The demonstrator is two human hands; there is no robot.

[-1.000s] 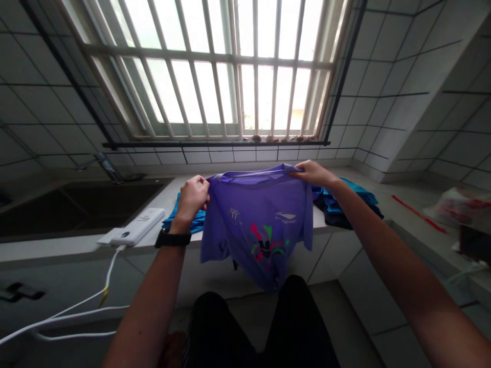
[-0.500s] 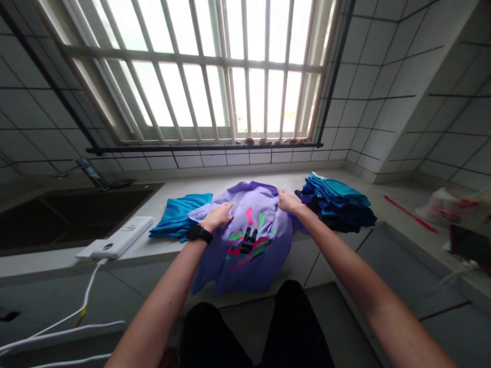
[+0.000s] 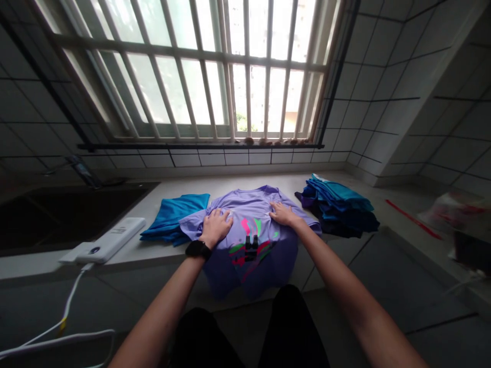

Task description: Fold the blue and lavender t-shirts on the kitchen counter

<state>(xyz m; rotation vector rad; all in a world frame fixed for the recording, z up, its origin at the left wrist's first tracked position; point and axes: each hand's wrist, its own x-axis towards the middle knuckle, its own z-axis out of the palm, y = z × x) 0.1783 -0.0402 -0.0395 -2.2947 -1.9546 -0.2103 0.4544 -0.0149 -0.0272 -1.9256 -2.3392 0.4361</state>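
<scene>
Just left of the grip lies a folded teal shirt [image 3: 174, 217], with a white power bank [image 3: 111, 240] trailing a white cable [image 3: 67, 306] farther left, by a dark sink [image 3: 69, 214]. Right of the grip sits a stack of folded blue and navy clothes [image 3: 337, 212]. A barred window [image 3: 192, 71] stands beyond the grip.

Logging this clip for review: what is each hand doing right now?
Left hand: open, lying flat on the lavender short-sleeved T-shirt, not gripping.
Right hand: open, lying flat on the same shirt, not gripping.
</scene>
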